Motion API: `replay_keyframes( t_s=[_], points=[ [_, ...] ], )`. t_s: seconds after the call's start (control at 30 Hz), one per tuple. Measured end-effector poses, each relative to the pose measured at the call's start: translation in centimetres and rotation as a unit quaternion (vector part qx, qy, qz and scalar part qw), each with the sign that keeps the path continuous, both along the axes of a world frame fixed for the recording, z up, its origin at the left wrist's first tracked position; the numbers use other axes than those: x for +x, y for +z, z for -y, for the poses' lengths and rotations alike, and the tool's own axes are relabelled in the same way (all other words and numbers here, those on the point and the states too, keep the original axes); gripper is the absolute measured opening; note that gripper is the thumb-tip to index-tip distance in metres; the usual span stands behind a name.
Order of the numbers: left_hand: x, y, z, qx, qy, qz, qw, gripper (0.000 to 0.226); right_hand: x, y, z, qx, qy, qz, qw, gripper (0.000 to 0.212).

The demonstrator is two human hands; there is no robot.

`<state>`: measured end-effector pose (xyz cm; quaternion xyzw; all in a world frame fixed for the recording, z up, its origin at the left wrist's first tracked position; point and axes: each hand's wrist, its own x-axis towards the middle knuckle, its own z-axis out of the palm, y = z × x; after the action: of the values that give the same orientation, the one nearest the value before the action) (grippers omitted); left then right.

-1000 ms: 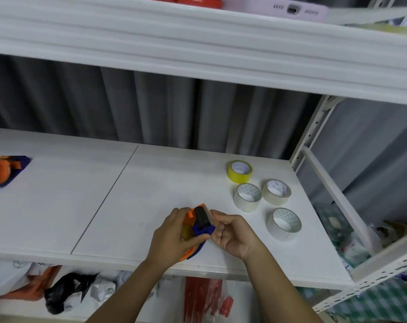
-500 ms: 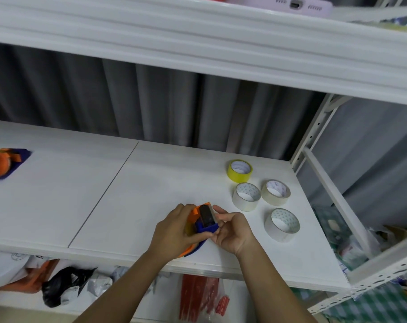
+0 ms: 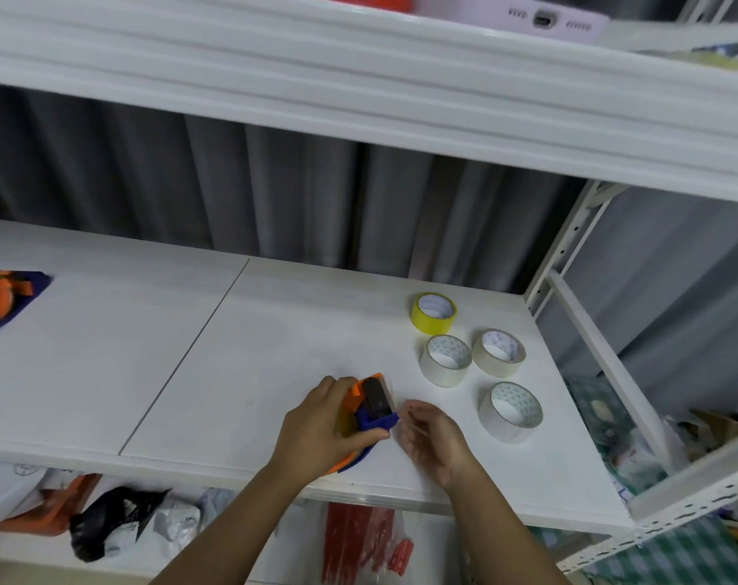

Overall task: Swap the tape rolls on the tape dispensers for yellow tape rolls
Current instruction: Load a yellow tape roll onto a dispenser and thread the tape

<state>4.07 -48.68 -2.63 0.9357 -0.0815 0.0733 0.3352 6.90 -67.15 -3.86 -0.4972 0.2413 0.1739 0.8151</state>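
My left hand [image 3: 323,426] grips an orange and blue tape dispenser [image 3: 371,409] near the front edge of the white shelf [image 3: 232,352]. A yellow roll shows inside the dispenser under my fingers. My right hand [image 3: 432,441] hovers just right of the dispenser, blurred, fingers apart and holding nothing. A loose yellow tape roll [image 3: 433,312] lies flat further back on the right. Three clear or whitish tape rolls lie near it: one [image 3: 445,360], another [image 3: 498,352] and the nearest [image 3: 511,411]. A second orange and blue dispenser [image 3: 4,297] lies at the far left edge.
A white upper shelf [image 3: 401,86] overhangs the work area, with a lilac phone case [image 3: 527,16] on it. A white metal upright [image 3: 570,247] and rail bound the right side. Bags and packages [image 3: 114,521] sit on the level below. A grey curtain hangs behind.
My right hand has let go of the dispenser's front and pulled back to the right. My left hand keeps hold of the dispenser, which stays in about the same place.
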Motion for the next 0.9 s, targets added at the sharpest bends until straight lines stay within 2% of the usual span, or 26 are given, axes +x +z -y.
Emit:
replay_keyframes(
  t_s=[0.13, 0.27, 0.4, 0.77, 0.9],
  points=[
    [0.2, 0.1, 0.2, 0.005, 0.005, -0.003, 1.000, 0.074, -0.1, 2.5, 0.3, -0.151, 0.014, 0.123, 0.981, 0.010],
    [0.2, -0.2, 0.2, -0.002, 0.010, 0.002, 1.000, 0.075, -0.3, 5.8, -0.3, -0.205, 0.079, 0.214, 0.952, 0.018],
    [0.1, -0.2, 0.2, -0.009, 0.014, 0.008, 1.000, 0.076, -1.0, 6.4, -1.0, -0.255, 0.100, 0.226, 0.935, 0.021],
    [0.0, -0.1, 0.4, 0.002, 0.018, 0.002, 1.000, 0.077, -1.1, 6.8, -1.3, -0.242, 0.054, 0.219, 0.944, 0.006],
    [-0.1, -0.1, 0.3, 0.000, 0.023, 0.004, 1.000, 0.076, -0.9, 7.0, -1.2, -0.202, 0.061, 0.187, 0.959, 0.005]
  ],
)
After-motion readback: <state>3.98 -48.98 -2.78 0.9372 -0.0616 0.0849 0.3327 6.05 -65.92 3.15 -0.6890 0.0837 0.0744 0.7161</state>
